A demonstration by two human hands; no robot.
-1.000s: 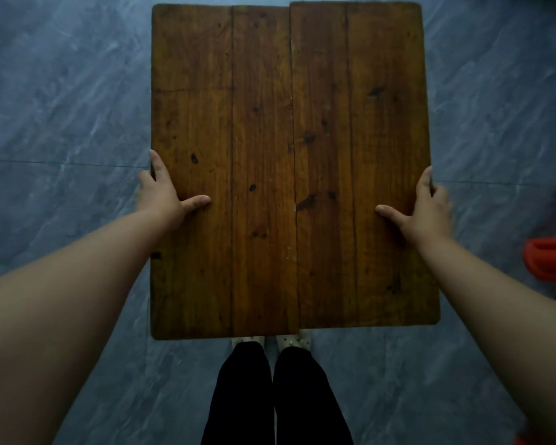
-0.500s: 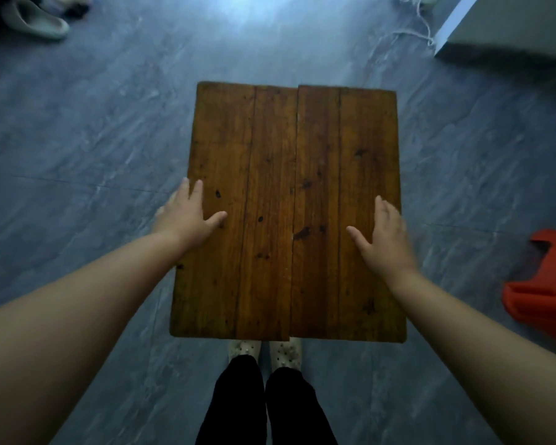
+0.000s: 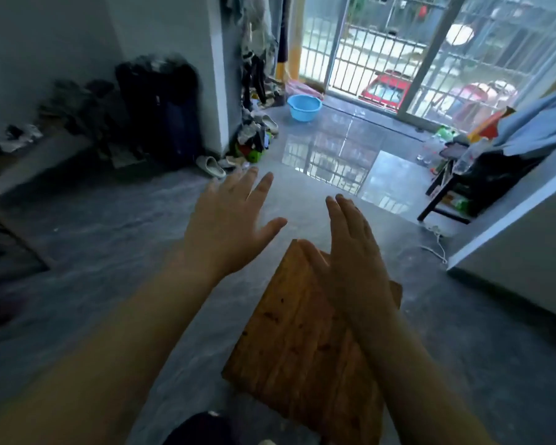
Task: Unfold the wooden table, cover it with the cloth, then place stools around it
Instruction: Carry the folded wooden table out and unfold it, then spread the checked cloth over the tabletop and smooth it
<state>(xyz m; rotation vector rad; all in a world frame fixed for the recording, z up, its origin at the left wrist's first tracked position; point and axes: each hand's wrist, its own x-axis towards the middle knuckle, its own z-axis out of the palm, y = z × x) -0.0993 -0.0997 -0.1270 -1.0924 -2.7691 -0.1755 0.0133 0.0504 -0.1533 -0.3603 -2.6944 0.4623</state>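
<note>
Nearest, just ahead of the person's dark trouser leg [image 3: 199,428], the wooden table [image 3: 302,354] stands on the grey floor [image 3: 109,252]. Its top lies flat and shows at a slant: orange-brown planks with lengthwise seams, a few dark knots, and no cloth on it.

The right hand [image 3: 350,248] is over the table's far end, flat, fingers straight and together, gripping nothing. Whether it touches the wood I cannot tell. The left hand [image 3: 231,226] hovers past the table's far left corner, fingers spread, empty.

Unfolding looks finished, so covering comes next. That calls for fetching the cloth, which I cannot pick out here.

Beyond the table lie a slipper [image 3: 211,167], then a blue basin [image 3: 304,107] before the barred window [image 3: 382,49].
</note>
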